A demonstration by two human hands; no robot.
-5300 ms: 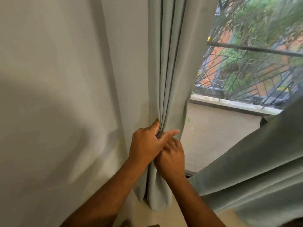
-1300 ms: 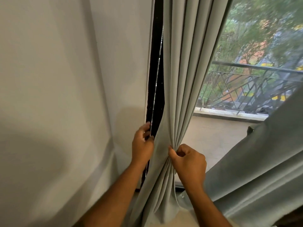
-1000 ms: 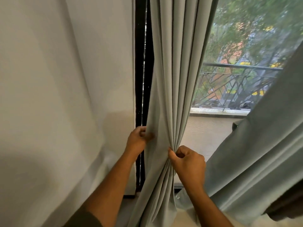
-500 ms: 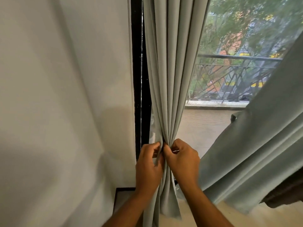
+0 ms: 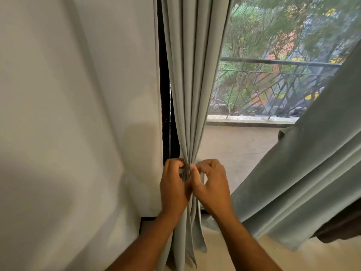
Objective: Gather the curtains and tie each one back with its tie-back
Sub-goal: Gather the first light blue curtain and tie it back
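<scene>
A pale grey-green curtain (image 5: 192, 79) hangs in tight pleats beside the black window frame and narrows to a bunch at waist height. My left hand (image 5: 173, 188) and my right hand (image 5: 212, 187) meet at that bunch, fingertips pinching it from both sides. A narrow band of the same cloth, probably the tie-back (image 5: 186, 171), shows between my fingertips. Below my hands the curtain falls loose to the floor. A second curtain (image 5: 304, 182) of the same cloth slants across the right side; its tie-back is not visible.
A plain white wall (image 5: 78, 114) fills the left half. Behind the glass are a balcony floor (image 5: 238, 145), a metal railing (image 5: 273, 83) and trees. A dark piece of furniture or cloth (image 5: 347, 225) sits at the right edge.
My left hand left the curtain's left edge by the frame and joined my right hand at the gathered pleats. Both hands now pinch the bunch, which is tighter than before.
</scene>
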